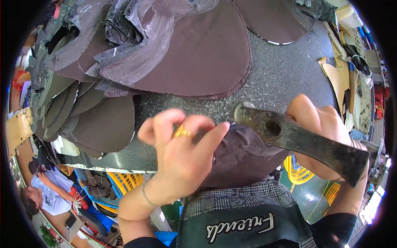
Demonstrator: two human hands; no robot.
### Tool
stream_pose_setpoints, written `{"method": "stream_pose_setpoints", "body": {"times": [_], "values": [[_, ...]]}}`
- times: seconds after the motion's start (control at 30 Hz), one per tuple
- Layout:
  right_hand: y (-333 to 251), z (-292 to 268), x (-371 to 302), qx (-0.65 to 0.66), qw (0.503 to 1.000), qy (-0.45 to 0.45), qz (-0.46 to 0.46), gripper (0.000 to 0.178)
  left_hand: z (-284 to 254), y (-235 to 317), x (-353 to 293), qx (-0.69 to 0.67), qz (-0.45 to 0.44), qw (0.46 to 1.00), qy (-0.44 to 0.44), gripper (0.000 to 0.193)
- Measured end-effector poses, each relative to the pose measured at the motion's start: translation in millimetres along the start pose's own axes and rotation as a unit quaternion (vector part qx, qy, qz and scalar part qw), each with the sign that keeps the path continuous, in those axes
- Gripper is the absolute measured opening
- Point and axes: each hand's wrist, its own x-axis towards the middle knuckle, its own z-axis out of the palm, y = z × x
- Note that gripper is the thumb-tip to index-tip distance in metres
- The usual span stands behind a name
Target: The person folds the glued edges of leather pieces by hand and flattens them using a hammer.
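"Where is the piece being worked?"

"The dark brown piece (244, 159) is at the near edge of the table (289, 74), between the two hands and just before the apron (248, 198). Its surface looks wrinkled toward the far end."

"And how is the grip?"

"The right hand (316, 124) is clenched at the hammer (306, 140), though the handle is hidden behind the head. The left hand (182, 153) has its fingers curled and the thumb stretched out, near the piece; they are blurred, so I cannot tell if they pinch anything."

"How should one do this well?"

"I judge it is hammering work on the piece. The round face is close to the left thumb, so I would first move this thumb more to the left. Then smooth the wrinkles, keep the face flat, and give short, even strokes. The stacked pieces (202, 53) at the far left should stay untouched."
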Motion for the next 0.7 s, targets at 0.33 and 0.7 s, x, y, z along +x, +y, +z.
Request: {"method": "stream_pose_setpoints", "body": {"times": [0.33, 0.7], "values": [[36.1, 15.5, -8.5, 0.047, 0.998, -0.018, -0.044, 0.023, 8.7, -8.4, -5.6, 0.015, 0.01, 1.0, 0.003, 0.033], [21.2, 1.3, 2.5, 0.029, 0.999, -0.042, -0.003, 0.025, 11.1, -6.2, -12.7, 0.061, 0.029, 0.998, 0.018, 0.034]]}}
